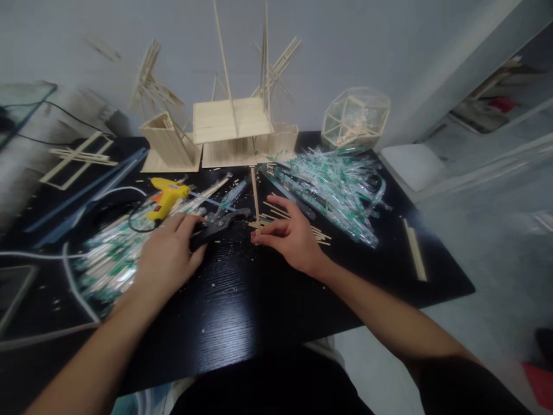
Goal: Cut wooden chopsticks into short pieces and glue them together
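My left hand point(170, 251) is closed around the handle of a black plier-like tool point(216, 227), whose curved end points right and away from me. Between the thumb and fingers of my right hand point(294, 233) is the near end of a thin wooden stick point(255, 196), which stretches away across the table. Several short thin sticks point(319, 235) lie loosely beside and beyond my right hand. Close to my left hand, a yellow glue gun point(168, 196) rests on a heap of plastic-wrapped sticks point(108, 268).
On the black table point(276, 305), a wooden stick model point(231, 121) stands at the back. Green-and-clear wrappers point(332, 184) lie in a pile right of centre. A clear-sided polyhedron point(356, 118) sits at the back right, and a few sticks point(415, 251) lie near the right edge.
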Demonstrator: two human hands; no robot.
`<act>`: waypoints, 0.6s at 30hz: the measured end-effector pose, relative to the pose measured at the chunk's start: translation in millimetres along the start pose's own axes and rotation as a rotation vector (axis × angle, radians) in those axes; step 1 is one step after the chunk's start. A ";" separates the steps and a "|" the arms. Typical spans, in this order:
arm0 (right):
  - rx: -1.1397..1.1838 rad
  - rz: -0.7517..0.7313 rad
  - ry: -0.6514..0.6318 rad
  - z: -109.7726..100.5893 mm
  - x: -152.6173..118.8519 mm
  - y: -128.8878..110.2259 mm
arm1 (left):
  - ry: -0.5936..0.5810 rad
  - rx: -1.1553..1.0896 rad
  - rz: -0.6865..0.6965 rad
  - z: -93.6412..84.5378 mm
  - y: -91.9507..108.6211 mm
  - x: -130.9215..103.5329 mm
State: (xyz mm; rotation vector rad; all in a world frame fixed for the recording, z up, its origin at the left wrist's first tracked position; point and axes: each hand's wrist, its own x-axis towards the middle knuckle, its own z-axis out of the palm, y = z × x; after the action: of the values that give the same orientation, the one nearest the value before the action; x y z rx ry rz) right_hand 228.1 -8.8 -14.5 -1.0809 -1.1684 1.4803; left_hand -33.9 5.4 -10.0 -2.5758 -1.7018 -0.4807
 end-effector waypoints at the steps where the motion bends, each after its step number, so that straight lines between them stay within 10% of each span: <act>1: 0.001 -0.005 -0.006 -0.2 0.0 0.4 | -0.012 0.013 0.011 -0.7 1.3 -0.3; 18: -0.002 0.030 -0.080 -1.2 -0.5 -1.6 | -0.109 0.155 0.088 -5.0 12.1 -4.0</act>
State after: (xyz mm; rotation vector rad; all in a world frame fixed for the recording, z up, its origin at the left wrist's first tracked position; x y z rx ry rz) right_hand 229.6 -8.9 -13.0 -1.0524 -1.2140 1.5584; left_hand -25.7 -4.0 -4.5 -2.5948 -1.5770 -0.2000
